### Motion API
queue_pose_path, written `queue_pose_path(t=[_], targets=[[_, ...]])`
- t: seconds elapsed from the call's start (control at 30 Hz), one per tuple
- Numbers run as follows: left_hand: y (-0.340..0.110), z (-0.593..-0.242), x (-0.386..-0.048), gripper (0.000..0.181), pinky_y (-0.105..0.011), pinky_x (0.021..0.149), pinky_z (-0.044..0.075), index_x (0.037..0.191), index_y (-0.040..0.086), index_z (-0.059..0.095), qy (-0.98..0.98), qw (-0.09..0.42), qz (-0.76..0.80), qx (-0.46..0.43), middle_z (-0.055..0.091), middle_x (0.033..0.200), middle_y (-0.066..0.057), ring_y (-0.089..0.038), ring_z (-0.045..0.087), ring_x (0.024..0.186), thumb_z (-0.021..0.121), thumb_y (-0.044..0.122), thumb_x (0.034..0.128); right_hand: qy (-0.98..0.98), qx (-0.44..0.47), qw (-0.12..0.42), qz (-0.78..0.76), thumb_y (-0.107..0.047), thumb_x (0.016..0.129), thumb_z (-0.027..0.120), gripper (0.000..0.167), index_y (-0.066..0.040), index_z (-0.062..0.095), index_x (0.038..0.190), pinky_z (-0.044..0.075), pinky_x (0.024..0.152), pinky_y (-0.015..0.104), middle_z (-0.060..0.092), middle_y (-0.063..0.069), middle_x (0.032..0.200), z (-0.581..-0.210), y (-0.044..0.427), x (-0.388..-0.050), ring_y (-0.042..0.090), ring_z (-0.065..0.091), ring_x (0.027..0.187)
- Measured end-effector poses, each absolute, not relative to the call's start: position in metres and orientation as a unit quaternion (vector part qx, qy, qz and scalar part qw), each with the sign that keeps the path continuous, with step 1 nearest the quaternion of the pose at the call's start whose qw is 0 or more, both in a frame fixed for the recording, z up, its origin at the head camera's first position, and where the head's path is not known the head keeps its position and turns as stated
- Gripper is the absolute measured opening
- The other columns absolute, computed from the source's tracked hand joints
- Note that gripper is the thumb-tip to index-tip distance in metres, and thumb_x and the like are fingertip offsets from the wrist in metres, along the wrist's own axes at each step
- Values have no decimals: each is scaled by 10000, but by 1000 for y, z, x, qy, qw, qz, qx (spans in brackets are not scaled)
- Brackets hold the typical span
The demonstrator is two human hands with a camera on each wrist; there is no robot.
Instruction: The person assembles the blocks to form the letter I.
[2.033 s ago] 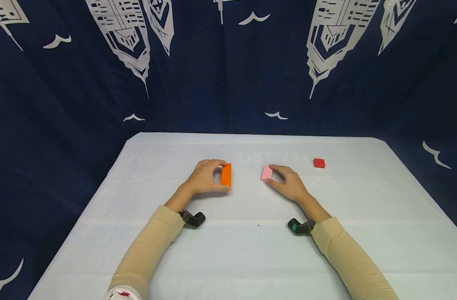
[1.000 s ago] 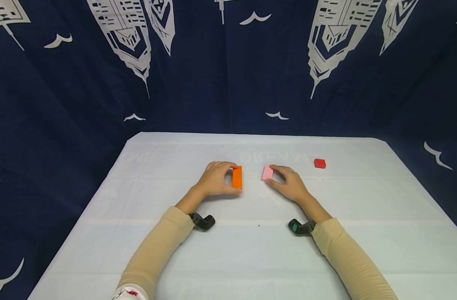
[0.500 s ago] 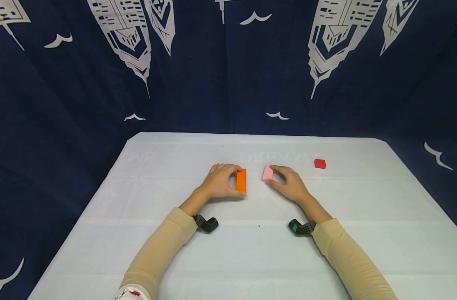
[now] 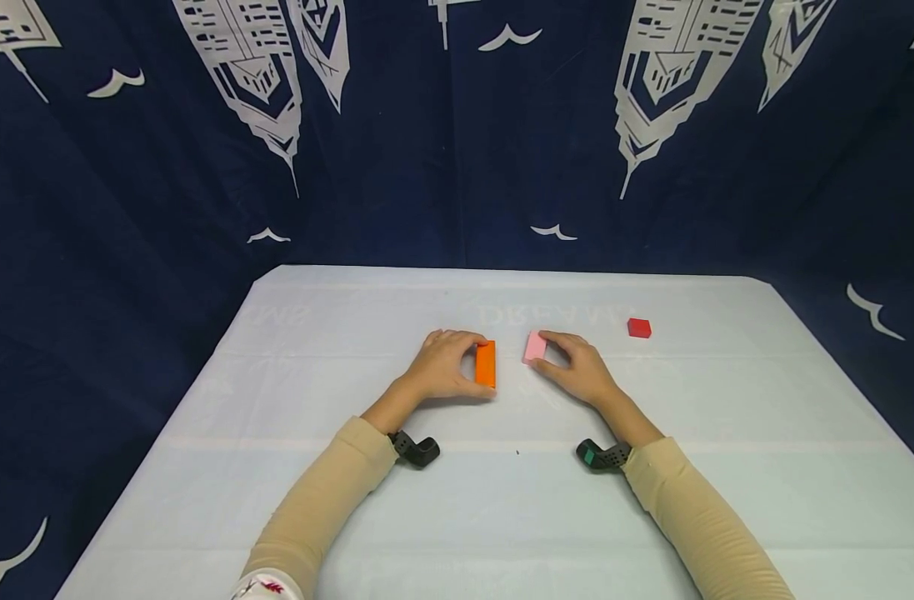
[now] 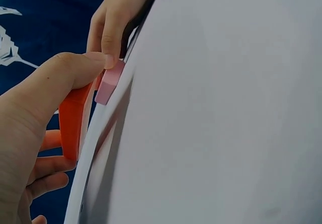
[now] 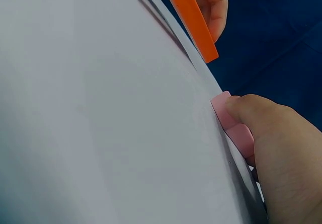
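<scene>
In the head view the left hand (image 4: 443, 367) pinches an orange block (image 4: 485, 363) between thumb and fingers, near the middle of the table. To its right, the right hand (image 4: 582, 371) grips a pink block (image 4: 534, 347) by its two ends. A short gap separates the two blocks. The left wrist view shows the thumb over the top of the orange block (image 5: 73, 123), with the pink block (image 5: 109, 83) beyond it. From the right wrist, the thumb lies against the pink block (image 6: 234, 126), and the orange block (image 6: 193, 22) appears farther off, tilted.
A small red block (image 4: 639, 327) lies toward the back right of the white-covered table (image 4: 457, 500). Behind the table hangs a dark blue cloth (image 4: 397, 183) with white printed shapes. Each wrist wears a black device, the left one (image 4: 417, 451) and the right one (image 4: 602, 455).
The left hand has moved right and slightly nearer with the orange block, narrowing the gap to the pink block. The right hand and the pink block have stayed in place.
</scene>
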State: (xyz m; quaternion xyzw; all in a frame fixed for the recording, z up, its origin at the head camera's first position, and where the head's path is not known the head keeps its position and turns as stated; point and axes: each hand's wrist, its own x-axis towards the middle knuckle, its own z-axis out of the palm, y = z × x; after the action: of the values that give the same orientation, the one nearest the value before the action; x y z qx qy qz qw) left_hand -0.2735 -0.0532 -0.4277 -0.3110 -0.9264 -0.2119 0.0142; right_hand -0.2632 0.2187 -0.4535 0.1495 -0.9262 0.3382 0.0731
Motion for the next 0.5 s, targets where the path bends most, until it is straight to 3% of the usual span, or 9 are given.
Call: queue_pose_path(t=[0.5], targets=[[-48,-434,-272,863,-497,1138,201,1370,170,524,-929,13,-205,-309,534,1387,19,-200,416,1327,766,637,686,-929,143,71,335,-387,891,700,609,-73,538,1387,326,1083,538,520,175,1399,-454,218,-263,364,438,1306]])
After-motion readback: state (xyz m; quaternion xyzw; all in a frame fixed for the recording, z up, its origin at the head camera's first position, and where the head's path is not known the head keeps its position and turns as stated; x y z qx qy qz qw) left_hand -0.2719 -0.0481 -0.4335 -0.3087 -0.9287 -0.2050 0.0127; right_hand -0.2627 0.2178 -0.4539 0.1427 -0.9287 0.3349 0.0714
